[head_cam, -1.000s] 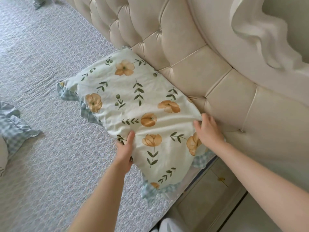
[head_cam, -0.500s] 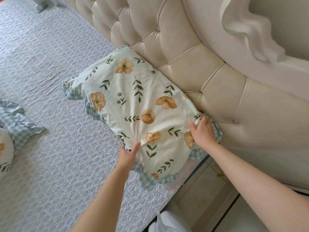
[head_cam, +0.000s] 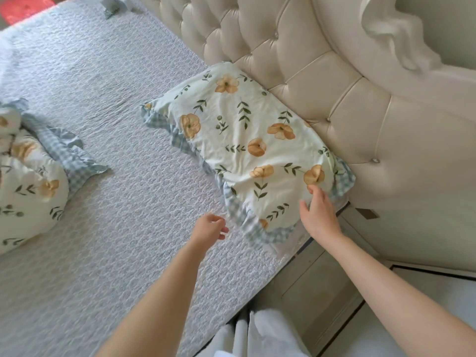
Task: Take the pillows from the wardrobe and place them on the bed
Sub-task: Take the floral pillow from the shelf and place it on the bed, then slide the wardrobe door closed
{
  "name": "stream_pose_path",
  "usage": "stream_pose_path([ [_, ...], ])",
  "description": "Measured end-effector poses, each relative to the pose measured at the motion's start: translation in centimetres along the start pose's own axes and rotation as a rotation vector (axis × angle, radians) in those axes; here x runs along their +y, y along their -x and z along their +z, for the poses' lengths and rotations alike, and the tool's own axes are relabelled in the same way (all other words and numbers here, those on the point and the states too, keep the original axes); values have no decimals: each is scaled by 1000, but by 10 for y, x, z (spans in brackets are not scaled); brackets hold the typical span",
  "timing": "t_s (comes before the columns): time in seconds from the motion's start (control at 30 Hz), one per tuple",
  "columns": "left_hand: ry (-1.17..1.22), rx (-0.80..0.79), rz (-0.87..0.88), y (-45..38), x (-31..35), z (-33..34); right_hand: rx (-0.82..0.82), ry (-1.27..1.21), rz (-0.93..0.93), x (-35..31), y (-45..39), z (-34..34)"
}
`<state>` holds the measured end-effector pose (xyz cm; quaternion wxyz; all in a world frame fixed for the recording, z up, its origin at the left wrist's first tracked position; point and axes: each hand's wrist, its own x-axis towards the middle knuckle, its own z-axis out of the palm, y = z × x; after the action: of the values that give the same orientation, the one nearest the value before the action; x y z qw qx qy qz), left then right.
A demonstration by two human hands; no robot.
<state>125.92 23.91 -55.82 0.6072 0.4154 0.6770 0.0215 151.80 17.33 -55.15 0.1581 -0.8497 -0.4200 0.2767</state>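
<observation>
A floral pillow [head_cam: 247, 140] with a blue checked frill lies flat on the grey quilted bed [head_cam: 116, 202], its long side against the tufted cream headboard [head_cam: 322, 81]. My right hand [head_cam: 320, 215] hovers over the pillow's near corner with fingers spread, holding nothing. My left hand [head_cam: 210, 229] hangs above the bedspread just left of the pillow's frill, fingers loosely curled and empty. A second floral pillow [head_cam: 28, 181] lies at the left edge of the bed, partly out of frame.
The bed's near edge runs diagonally at the bottom right, with a cream bedside cabinet [head_cam: 319, 292] below it. White cloth [head_cam: 257, 333] shows at the bottom centre. A small object [head_cam: 110, 5] rests at the far end of the bed near the headboard.
Both hands have let go of the pillow and drawn back towards me. The pillow now lies flat against the headboard. The view has swung left, showing more of the second pillow.
</observation>
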Motion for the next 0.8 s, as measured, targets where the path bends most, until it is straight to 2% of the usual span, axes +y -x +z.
stream_pose_path([
  [0.23, 69, 146, 60, 70, -74, -71, -79, -132, -242, -76, 95, 50],
  [0.47, 120, 394, 38, 151, -178, -129, -306, -166, -496, -157, 178, 120],
  [0.63, 227, 553, -58, 202, -245, -133, -497, -105, -703, -197, 229, 156],
  [0.8, 472, 734, -183, 241, -279, -109, -712, -18, -911, -215, 265, 170],
])
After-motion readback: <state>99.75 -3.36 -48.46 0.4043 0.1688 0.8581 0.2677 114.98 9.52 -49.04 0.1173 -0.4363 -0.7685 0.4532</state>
